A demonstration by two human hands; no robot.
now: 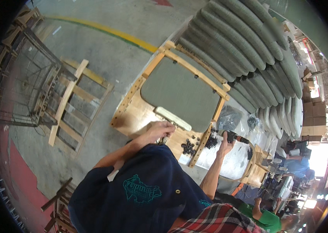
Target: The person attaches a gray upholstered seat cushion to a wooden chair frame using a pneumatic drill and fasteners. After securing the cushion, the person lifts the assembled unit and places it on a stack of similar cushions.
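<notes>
A grey-green upholstered seat panel (pixel 179 91) lies inside a wooden frame jig (pixel 201 73) in front of me. Along its near edge rests a pale, narrow bar (pixel 173 118). My left hand (pixel 161 131) is closed right beside this bar; what its fingers pinch is mostly hidden. Out to the right, my right hand (pixel 226 146) grips a dark power screwdriver (pixel 232 136) with an orange-brown section, held over the jig's right side. Small black fittings (pixel 189 147) are scattered on the board between my hands, with more dark pieces (pixel 211 142) just outside the jig's rail.
Stacked grey cushions (pixel 230 35) rise beyond the jig to the right. Clear plastic bags (pixel 230 118) lie beside it, and a hose (pixel 252 159) loops near the tool. A wooden pallet (pixel 80 105) stands left on the floor. A person in green (pixel 267 219) is at lower right.
</notes>
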